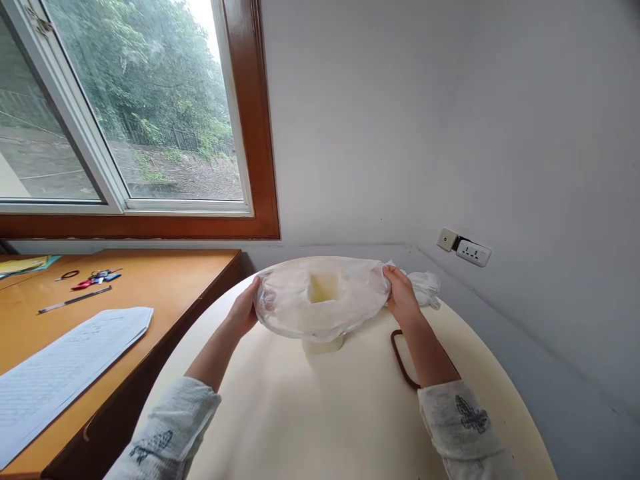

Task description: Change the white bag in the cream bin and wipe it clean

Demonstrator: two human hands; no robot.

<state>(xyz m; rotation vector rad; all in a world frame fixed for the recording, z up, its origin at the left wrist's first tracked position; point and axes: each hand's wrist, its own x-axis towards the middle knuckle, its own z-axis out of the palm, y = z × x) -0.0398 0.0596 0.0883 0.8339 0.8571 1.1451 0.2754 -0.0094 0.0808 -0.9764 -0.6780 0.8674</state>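
A thin, translucent white plastic bag (285, 303) is spread wide over a pale yellow-cream container (323, 347) on the round table. Through the middle of the bag shows a squarish opening with a yellowish inside. At the bag's left edge, my left hand (244, 308) is closed on the plastic, with some fingers behind the film. My right hand (403, 295) pinches the right edge. Just beyond my right hand lies a crumpled bunch of similar clear plastic (426, 287). A brown rounded loop (399, 357) rests on the table, partly hidden by my right forearm.
The cream round table (300, 427) stands against the wall. To the left, a wooden desk (170, 280) bears paper sheets (75, 360), a pen (75, 300), keys (97, 279) and a dark loop (67, 275). A power socket (473, 253) is on the right wall.
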